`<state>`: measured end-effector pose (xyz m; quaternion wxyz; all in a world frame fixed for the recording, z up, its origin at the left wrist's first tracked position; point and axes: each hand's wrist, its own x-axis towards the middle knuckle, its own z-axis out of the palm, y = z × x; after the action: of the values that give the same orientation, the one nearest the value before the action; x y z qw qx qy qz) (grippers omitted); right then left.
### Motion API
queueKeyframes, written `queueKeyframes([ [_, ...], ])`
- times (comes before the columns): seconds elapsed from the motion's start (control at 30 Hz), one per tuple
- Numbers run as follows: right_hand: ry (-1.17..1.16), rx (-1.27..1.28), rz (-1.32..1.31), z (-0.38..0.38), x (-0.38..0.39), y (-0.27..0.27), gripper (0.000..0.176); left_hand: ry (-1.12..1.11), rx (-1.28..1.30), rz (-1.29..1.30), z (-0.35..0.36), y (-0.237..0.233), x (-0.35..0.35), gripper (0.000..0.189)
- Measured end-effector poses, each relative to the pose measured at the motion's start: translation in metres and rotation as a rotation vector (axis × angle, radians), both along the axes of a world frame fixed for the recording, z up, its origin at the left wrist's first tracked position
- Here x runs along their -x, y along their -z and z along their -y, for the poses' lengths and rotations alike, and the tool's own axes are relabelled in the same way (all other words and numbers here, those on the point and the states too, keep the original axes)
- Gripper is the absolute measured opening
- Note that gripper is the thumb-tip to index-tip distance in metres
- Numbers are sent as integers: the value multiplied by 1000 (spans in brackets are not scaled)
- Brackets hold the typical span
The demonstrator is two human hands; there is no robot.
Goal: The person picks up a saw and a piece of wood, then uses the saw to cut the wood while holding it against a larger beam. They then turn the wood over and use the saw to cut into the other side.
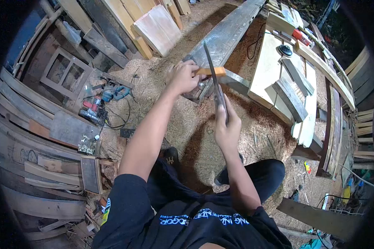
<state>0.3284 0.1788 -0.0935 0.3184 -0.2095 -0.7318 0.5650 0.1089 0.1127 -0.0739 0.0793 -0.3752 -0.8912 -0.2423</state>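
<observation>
My left hand [183, 76] is closed on a small orange-brown piece of wood [218, 72] over the near end of a long dark bench plank [226, 35]. The wood's free end sticks out to the right. My right hand [227, 128] is wrapped around the grip of a long, narrow dark-bladed tool [210, 58], which points away from me. Its blade crosses the wood piece near the protruding end. Seen nearly edge-on, the blade does not show whether it has teeth.
Sawdust covers the floor [183, 145]. On the left lie power tools [93, 108] with cords and a wooden frame [66, 72]. Boards [158, 29] lean at the back. To the right, a pale work surface [264, 74] bears wood offcuts [290, 99] and a dark round object [284, 50].
</observation>
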Motion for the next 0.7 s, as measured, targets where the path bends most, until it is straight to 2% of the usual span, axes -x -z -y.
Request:
queueKeyframes([
  [0.03, -5, 0, 5, 4, -13, 3, 43, 22, -13, 5, 1, 2, 1, 32],
  [0.1, 11, -161, -55, 16, -42, 9, 43, 48, -22, 8, 2, 4, 4, 31],
  [0.23, 30, -120, -68, 26, -55, 14, 43, 108, -20, 48, 4, 11, 11, 30],
  [0.33, -19, 58, 107, 11, -16, -9, 44, 124, -38, 48, 4, 10, 11, 32],
  [0.43, -8, 75, 43, 5, 0, 2, 44, 75, -30, 44, 3, 7, 8, 33],
  [0.5, -33, 71, 17, 7, -24, 9, 44, 48, -13, 44, 3, 9, 8, 33],
  [0.57, -9, -90, -72, 18, -53, 19, 44, 59, -61, 24, 1, 10, 7, 32],
  [0.6, -7, -91, -82, 23, -62, 19, 45, 62, -63, 26, 0, 9, 8, 32],
  [0.7, -15, -45, 20, 15, -52, 9, 45, 113, -46, 34, 3, 5, 5, 32],
])
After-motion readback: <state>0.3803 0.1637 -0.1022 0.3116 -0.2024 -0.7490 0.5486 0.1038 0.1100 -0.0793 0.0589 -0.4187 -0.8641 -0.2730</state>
